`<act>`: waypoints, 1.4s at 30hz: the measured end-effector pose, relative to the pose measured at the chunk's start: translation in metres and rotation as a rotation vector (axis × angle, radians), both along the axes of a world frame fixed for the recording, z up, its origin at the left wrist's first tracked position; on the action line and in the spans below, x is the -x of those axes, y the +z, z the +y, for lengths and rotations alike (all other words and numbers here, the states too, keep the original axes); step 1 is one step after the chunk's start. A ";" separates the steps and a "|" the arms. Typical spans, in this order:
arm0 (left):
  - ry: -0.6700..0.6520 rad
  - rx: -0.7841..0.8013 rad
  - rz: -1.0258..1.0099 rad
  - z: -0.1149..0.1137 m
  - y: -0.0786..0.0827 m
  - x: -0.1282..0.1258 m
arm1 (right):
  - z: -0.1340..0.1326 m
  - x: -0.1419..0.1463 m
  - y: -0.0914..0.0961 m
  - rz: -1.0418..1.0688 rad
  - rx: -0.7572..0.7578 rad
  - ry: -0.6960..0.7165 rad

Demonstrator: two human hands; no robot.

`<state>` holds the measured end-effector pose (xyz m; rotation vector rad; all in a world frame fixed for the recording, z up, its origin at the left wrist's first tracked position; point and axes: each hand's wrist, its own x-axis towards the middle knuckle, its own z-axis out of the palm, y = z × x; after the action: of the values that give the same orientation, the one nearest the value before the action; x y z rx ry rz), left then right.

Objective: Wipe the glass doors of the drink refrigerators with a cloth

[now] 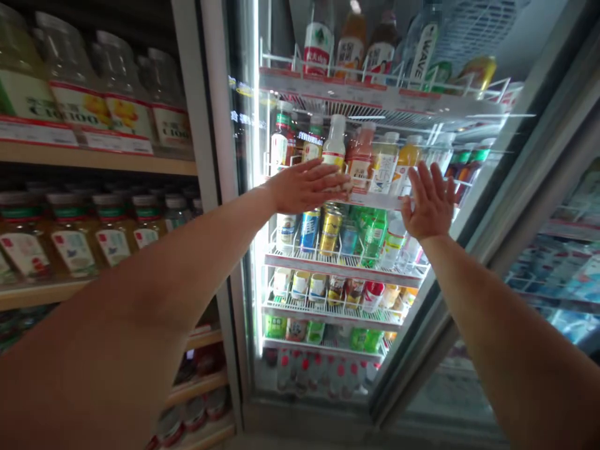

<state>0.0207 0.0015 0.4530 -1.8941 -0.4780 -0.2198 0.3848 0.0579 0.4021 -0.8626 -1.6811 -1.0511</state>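
Bright fridge (309, 411) stands ahead, with a wooden rack (103, 155) at its left edge. Left hand (307, 186) reaches out flat, fingers straight and pointing right, before the left half of the bottle shelf (375, 200), overlapping the white bottle (336, 134). Right hand (429, 203) is raised, fingers spread wide, near the shelf's right end, beside the orange bottle (409, 154). Whether they touch anything, I cannot tell. Free room lies between both hands, along the shelf's front edge.

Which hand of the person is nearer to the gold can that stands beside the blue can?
Left. In this view, the left hand is just above the gold can; the right hand is farther off, to its upper right.
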 end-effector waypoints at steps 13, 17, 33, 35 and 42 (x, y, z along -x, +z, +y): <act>-0.084 0.036 -0.123 0.004 0.001 -0.027 | -0.004 0.003 0.000 0.020 0.022 0.012; -0.018 -0.041 -0.409 -0.002 0.013 -0.013 | -0.002 0.002 -0.001 0.020 0.020 0.006; -0.011 -0.119 -0.382 0.010 -0.024 -0.050 | -0.006 0.002 0.000 0.022 0.072 0.012; -0.049 -0.078 -0.259 0.013 -0.033 -0.056 | -0.005 0.001 0.000 0.017 0.061 0.010; -0.013 -0.044 -0.296 0.007 0.017 -0.029 | -0.005 0.000 0.000 0.008 0.077 -0.017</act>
<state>0.0494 0.0084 0.4697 -1.8299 -0.6538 -0.5194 0.3849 0.0531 0.4025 -0.9307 -1.7199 -0.9985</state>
